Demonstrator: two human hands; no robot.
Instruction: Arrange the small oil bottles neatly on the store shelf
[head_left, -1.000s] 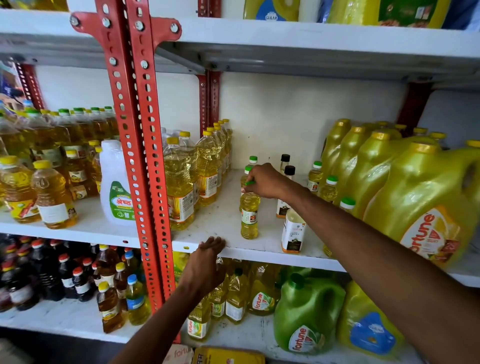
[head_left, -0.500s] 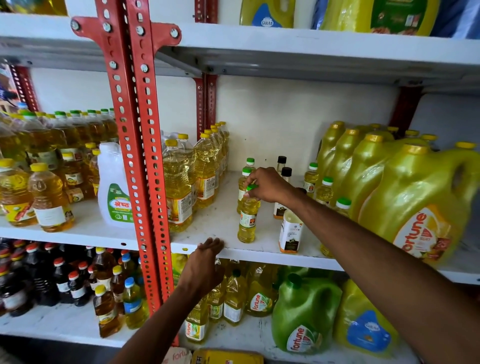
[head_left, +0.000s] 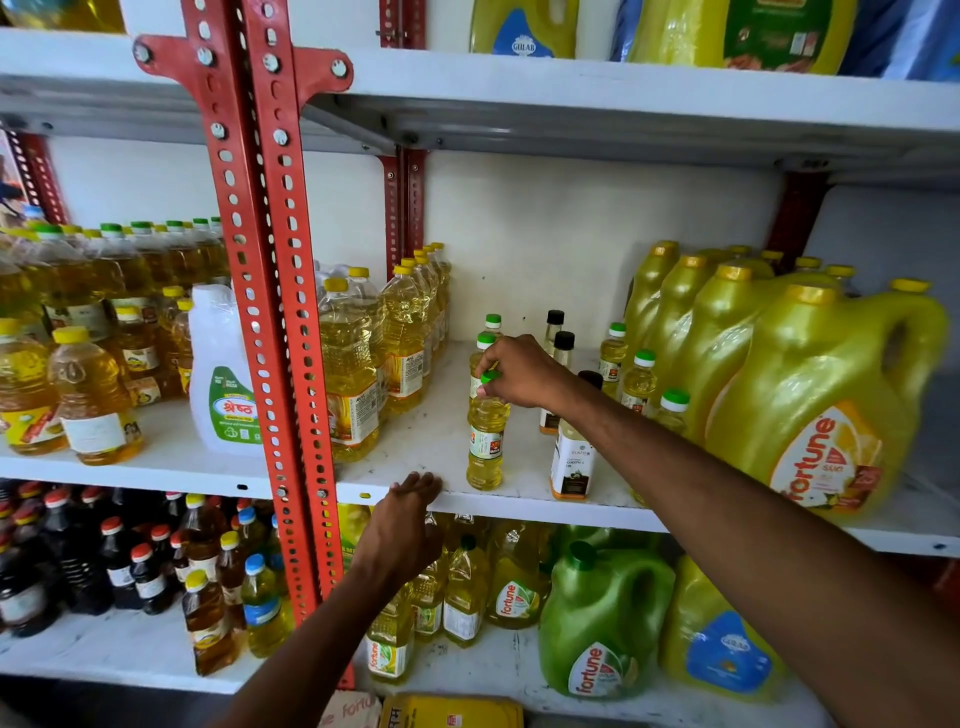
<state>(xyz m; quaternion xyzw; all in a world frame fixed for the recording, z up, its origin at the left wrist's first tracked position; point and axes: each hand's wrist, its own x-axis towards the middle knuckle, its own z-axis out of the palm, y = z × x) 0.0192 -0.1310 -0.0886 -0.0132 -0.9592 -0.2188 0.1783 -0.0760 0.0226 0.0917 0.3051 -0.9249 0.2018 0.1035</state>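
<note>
A small yellow oil bottle (head_left: 485, 441) with a green cap stands near the front of the white middle shelf (head_left: 447, 447). My right hand (head_left: 519, 371) grips it by the cap. Two more small green-capped bottles (head_left: 485, 343) stand in a line behind it. Further small green-capped bottles (head_left: 638, 382) stand to the right, beside the big jugs. Black-capped small bottles (head_left: 562, 345) and a white-labelled bottle (head_left: 571, 465) sit between the two groups, partly hidden by my right arm. My left hand (head_left: 402, 525) rests with fingers spread on the shelf's front edge.
Large yellow Fortune jugs (head_left: 810, 395) fill the shelf's right side. Tall yellow-capped oil bottles (head_left: 350, 369) stand left of the small ones, next to the red slotted upright (head_left: 270, 322). A white jug (head_left: 221, 379) sits beyond it. Below are more bottles and a green jug (head_left: 602, 618).
My right hand has slid the small bottle a little toward the shelf's front while keeping hold of its cap. My left hand has stayed on the shelf edge.
</note>
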